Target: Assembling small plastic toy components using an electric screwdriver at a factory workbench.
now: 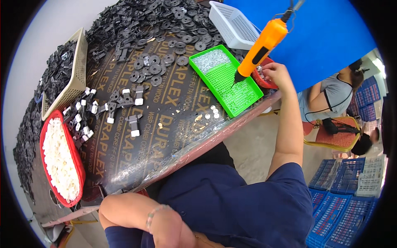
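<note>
My right hand [278, 75] reaches to a red bowl [271, 84] at the far right edge of the table, its fingertips pinched together over small silvery pieces; what is between them is too small to tell. My left hand [171, 229] is raised close to my upper body, with its fingers hidden from view. Left of the bowl lies a green perforated tray [244, 99], holding many tiny silvery metal parts at its far end. An orange electric screwdriver [264, 45] hangs tip down over the tray. Several small white discs [214, 110] lie beside the tray.
Black plastic parts [132, 25] and black discs [155, 68] heap at the back. White-tipped black assemblies [133, 124] lie nearer. A red basket [82, 173] of white pieces and a beige basket [80, 62] stand left; a white basket [233, 29] stands behind the tray. A person [331, 99] sits to the right.
</note>
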`<state>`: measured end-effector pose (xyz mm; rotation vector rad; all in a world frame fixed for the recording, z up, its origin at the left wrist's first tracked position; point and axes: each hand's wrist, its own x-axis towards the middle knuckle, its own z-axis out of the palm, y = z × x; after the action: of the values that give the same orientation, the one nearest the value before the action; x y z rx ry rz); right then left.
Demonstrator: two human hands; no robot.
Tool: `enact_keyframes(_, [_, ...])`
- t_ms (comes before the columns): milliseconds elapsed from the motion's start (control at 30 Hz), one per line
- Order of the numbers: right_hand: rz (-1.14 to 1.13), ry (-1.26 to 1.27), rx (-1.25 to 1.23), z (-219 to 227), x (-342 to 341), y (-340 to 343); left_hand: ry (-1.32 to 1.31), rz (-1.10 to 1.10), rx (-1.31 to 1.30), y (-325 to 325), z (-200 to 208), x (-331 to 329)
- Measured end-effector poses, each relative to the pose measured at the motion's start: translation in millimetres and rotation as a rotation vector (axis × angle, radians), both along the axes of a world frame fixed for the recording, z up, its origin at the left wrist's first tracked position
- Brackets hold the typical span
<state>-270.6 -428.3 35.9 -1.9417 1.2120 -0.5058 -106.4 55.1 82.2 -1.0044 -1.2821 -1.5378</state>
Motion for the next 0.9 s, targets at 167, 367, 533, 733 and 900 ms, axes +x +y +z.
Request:
enact_keyframes(167, [0.198,-0.202,0.243,35,-26,43,0.068,1.273,-0.794,-39,-5,40])
enact_keyframes(367, [0.878,-0.021,0.334,64,16,158,-1.188,2.586,-0.793,11,-33,104])
enact_keyframes(533, [0.974,0.065,-0.251,6,74,228,-1.528,2.711,0.252,-14,-36,167])
enact_keyframes(733, [0.833,0.085,-0.560,-22,113,234,-1.609,2.447,1.039,-2,-61,173])
enact_keyframes(900, [0.875,0.071,-0.529,-8,132,236,-1.804,2.597,0.726,-7,-78,166])
